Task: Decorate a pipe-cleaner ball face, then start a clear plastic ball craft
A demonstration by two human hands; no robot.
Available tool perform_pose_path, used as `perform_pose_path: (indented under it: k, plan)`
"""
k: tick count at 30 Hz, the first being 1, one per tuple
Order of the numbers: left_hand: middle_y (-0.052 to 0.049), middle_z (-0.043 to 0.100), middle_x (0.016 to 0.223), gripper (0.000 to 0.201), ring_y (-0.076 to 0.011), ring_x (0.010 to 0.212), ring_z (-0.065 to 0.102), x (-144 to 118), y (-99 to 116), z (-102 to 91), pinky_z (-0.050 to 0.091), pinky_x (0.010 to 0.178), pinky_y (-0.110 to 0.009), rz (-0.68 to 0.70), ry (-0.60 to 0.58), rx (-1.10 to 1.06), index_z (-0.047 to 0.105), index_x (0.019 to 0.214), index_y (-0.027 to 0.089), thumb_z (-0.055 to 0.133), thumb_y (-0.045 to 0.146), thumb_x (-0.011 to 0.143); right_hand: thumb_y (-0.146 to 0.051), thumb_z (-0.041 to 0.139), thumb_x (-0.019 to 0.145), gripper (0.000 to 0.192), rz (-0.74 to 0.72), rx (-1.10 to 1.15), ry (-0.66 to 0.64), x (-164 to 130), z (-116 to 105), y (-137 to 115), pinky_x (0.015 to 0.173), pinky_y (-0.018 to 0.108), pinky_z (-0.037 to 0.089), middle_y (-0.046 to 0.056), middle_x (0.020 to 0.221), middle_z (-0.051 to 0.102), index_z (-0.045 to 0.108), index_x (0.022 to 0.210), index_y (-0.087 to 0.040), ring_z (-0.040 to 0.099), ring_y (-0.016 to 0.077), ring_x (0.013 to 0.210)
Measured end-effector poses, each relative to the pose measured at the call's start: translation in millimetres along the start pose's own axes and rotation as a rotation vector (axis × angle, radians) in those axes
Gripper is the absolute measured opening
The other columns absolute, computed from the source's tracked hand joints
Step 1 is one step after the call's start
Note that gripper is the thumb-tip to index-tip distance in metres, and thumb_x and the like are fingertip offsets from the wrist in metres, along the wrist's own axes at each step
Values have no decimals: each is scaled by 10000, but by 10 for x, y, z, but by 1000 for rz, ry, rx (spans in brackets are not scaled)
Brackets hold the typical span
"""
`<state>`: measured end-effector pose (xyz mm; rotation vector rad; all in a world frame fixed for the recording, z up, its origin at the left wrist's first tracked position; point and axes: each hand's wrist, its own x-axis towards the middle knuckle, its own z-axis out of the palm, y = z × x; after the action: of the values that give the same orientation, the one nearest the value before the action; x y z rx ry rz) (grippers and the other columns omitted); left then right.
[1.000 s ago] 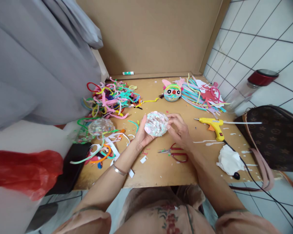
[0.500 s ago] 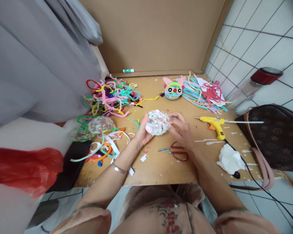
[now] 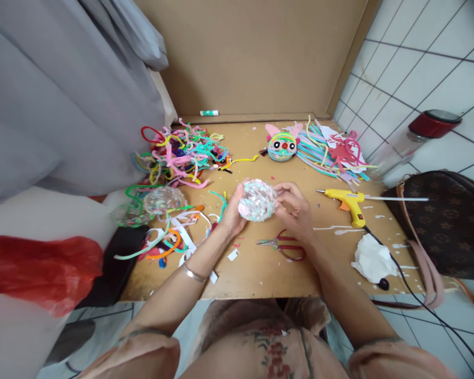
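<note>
— Looking at the surface first: what is it?

— A tan wooden table (image 3: 256, 268) set in a corner, brown board behind it, white tiled wall on the right, grey cloth hanging on the left.

— Any containers?

— A clear jar with a red lid (image 3: 408, 138) at the far right; I cannot tell what is in it. A brown patterned bag (image 3: 446, 226) sits on the right, contents hidden.

— And the hands?

— The left hand (image 3: 232, 216) cups a glittery clear ball (image 3: 256, 200) from the left; the right hand (image 3: 294, 210) pinches its right side. The ball is held just above mid-table, roundish, its slightly longer axis running left to right.

— Nearby?

— Red scissors (image 3: 283, 247) just nearer, a yellow glue gun (image 3: 347, 201) to the right, a pipe-cleaner heap (image 3: 181, 155) far left.
</note>
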<state>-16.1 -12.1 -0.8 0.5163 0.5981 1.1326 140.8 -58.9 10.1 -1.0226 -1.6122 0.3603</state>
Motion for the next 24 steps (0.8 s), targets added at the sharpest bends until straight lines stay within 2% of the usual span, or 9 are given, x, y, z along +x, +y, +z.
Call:
perform_pose_path:
  k: [11, 18, 24]
  plan:
    - [-103, 786, 1037, 379, -285, 1213, 671, -32, 24, 75, 461, 1117, -409, -15, 7, 39, 727, 981, 148, 624, 500, 889, -174, 543, 827, 136, 67, 16, -23, 12, -9, -22, 845, 367, 484, 61, 1004, 592, 526, 701, -222, 595, 205, 939]
    - [-96, 788, 1039, 420, -263, 1151, 703, -37, -4, 60, 469, 1107, -402, -30, 7, 30, 717, 1077, 144, 569, 509, 933, -254, 547, 900, 190, 114, 67, -8, 2, 4, -11, 890, 372, 465, 59, 1012, 587, 549, 714, -219, 584, 202, 972]
    - [-129, 767, 1178, 521, -276, 1223, 675, -32, -1, 58, 460, 1132, -419, -137, -59, -22, 675, 1246, 141, 457, 537, 988, -256, 560, 870, 207, 214, 133, 20, 41, -15, 48, 875, 365, 463, 47, 989, 593, 558, 667, -215, 579, 197, 956]
